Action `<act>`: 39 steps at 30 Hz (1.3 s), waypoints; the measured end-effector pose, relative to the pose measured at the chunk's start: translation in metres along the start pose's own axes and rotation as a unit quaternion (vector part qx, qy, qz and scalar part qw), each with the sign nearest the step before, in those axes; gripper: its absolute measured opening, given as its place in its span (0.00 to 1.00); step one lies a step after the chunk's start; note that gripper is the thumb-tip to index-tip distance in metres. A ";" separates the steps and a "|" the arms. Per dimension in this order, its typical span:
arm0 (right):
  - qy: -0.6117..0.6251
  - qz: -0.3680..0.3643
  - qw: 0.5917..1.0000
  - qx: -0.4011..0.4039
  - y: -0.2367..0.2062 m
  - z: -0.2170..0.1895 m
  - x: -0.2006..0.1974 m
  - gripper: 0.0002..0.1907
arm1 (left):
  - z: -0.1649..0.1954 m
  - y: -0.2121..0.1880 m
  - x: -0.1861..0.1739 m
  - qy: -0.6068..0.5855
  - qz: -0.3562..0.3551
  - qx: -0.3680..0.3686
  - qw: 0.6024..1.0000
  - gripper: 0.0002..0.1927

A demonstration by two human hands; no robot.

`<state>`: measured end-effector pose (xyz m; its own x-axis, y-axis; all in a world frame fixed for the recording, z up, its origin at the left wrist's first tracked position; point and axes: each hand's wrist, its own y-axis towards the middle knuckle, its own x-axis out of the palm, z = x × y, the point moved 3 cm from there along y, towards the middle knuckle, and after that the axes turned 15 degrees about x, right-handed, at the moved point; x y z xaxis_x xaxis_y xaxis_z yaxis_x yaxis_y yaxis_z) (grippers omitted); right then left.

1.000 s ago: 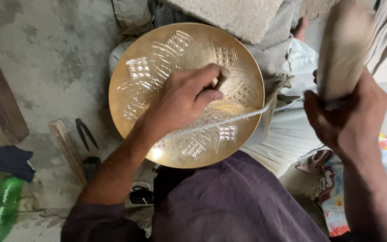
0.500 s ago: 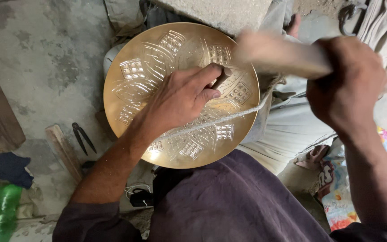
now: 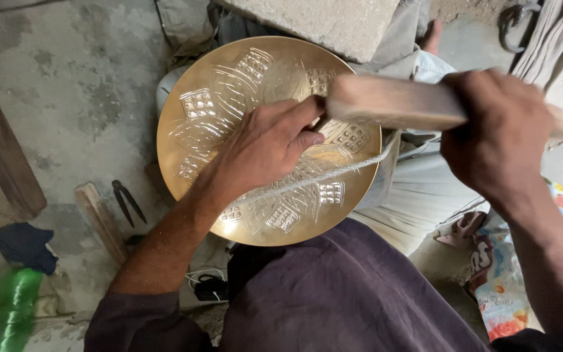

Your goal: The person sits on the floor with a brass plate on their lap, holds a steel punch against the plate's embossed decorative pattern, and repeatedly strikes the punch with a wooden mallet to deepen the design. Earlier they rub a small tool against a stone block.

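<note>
A round brass plate (image 3: 229, 104) with an engraved leaf and grid pattern rests tilted on my lap. My left hand (image 3: 262, 146) lies on its middle, fingers pinched around a small tool whose tip is hidden under the fingers. My right hand (image 3: 500, 137) grips a wooden mallet block (image 3: 392, 101), which is level and touching the top of the left hand's fingers. A pale cord (image 3: 333, 173) runs across the plate's lower right.
A concrete block (image 3: 333, 23) props the plate's far edge. On the floor at left lie dark pliers (image 3: 127, 201), wooden sticks (image 3: 99, 221), a plank (image 3: 4, 156), a green bottle (image 3: 11, 316) and dark cloth (image 3: 24, 244). A colourful bag (image 3: 509, 293) sits at right.
My right hand has swung the wooden mallet down from upright at the right onto the tool in my left hand. The left hand and plate stayed in place.
</note>
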<state>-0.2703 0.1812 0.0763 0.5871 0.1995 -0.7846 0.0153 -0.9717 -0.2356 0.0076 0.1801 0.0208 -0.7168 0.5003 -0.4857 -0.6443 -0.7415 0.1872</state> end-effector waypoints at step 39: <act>0.032 -0.039 0.994 0.093 -0.019 -0.012 -0.017 0.29 | 0.004 -0.015 -0.005 -0.018 0.071 -0.023 0.997 0.16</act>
<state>-0.2706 0.1943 0.1014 0.6407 0.2592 -0.7227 -0.0834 -0.9122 -0.4011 0.0199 0.1905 0.0240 -0.8095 0.4036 -0.4263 -0.5233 -0.8253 0.2123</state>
